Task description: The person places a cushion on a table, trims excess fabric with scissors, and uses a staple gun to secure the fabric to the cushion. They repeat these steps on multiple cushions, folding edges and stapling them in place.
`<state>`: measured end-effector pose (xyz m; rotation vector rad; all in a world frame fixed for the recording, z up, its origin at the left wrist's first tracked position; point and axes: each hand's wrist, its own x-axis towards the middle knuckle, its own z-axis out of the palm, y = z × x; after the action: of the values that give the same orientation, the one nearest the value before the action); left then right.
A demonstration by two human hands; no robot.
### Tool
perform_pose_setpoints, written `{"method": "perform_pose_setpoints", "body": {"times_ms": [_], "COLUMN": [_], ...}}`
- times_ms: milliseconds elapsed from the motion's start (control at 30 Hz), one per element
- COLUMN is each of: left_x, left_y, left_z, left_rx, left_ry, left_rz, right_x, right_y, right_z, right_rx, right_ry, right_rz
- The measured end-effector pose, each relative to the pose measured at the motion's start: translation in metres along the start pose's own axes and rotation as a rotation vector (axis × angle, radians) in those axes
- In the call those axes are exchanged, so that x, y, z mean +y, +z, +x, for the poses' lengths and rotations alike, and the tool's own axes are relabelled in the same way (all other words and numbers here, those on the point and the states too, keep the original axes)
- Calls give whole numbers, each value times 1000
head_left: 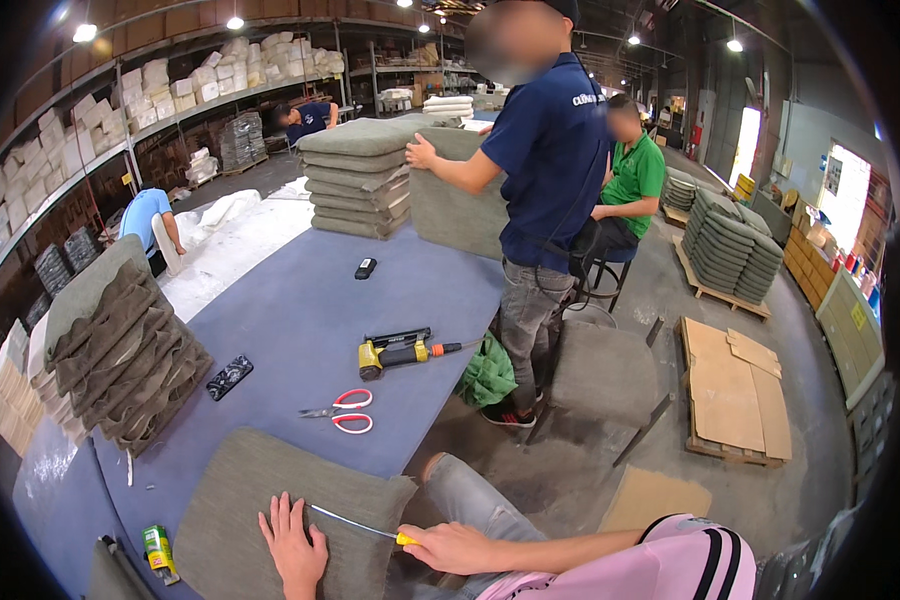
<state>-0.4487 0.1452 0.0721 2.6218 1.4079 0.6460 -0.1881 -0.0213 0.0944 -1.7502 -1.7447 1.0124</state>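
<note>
A grey-green upholstered seat pad (235, 495) lies at the near edge of the blue table. My left hand (295, 550) rests flat on it with the fingers spread. In my right hand (452, 548) is the yellow handle of a screwdriver (355, 521). Its long metal shaft runs across the pad, and its tip lies close to my left fingers. Beyond the pad are red-and-white-handled scissors (350, 410) and a yellow-and-black staple gun (395, 352) with a hose attached. Left of my left hand stands a small yellow-and-green box (158, 553).
The blue table (280, 300) also bears a dark-patterned phone (230, 378), a small black device (366, 268) and stacked grey pads (355, 185). Folded fabric (135, 350) is piled at left. A person in navy (555, 150) holds a pad at the far edge. A chair (602, 370) stands right.
</note>
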Motion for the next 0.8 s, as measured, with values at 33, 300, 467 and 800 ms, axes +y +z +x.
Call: {"method": "perform_pose_setpoints", "body": {"times_ms": [33, 300, 467, 800], "left_x": [3, 2, -3, -16], "left_y": [0, 1, 3, 8], "left_z": [1, 3, 1, 46], "left_rx": [-5, -5, 6, -42], "left_ry": [2, -10, 4, -156], "left_rz": [-2, 15, 6, -132], "right_x": [23, 68, 37, 78], "right_y": [13, 15, 7, -6], "right_z": [6, 20, 11, 47], "right_rx": [-21, -832, -297, -387], "right_ry": [-25, 322, 326, 303], "right_rz": [99, 1703, 709, 777]}}
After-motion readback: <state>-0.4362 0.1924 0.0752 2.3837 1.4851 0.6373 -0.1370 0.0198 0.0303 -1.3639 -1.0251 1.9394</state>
